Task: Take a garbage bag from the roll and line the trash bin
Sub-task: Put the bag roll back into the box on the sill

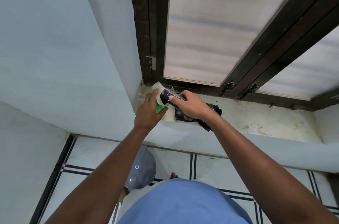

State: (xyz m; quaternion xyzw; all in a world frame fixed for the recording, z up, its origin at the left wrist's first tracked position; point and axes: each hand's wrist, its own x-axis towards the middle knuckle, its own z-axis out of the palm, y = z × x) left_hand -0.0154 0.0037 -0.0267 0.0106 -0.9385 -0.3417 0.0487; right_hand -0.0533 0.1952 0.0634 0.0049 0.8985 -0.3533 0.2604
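Step in hand: the first one, as judged; a bag is being drawn off the roll, and the bin is not yet lined.
Roll: a glossy black plastic garbage-bag roll (169, 95) is held above the stained pale window-ledge surface (256, 119), at 12 o'clock from the body.
Right hand: the right hand (190, 105) is closed over the roll, thumb and fingers (171, 98) pinching it.
Loose bag: crumpled black plastic film (214, 111) trails at 4 o'clock from that hand, resting on the ledge.
Left hand: the left hand (149, 112) is curled on a white-and-green paper wrapper (160, 103), touching the roll's left end.
Bin: a grey round plastic trash bin (142, 170) stands on the tiled floor (207, 167) at 6 o'clock from the hands, lid seemingly on.
Next move: a clean tear at the perforation is called for, then the lid's removal.
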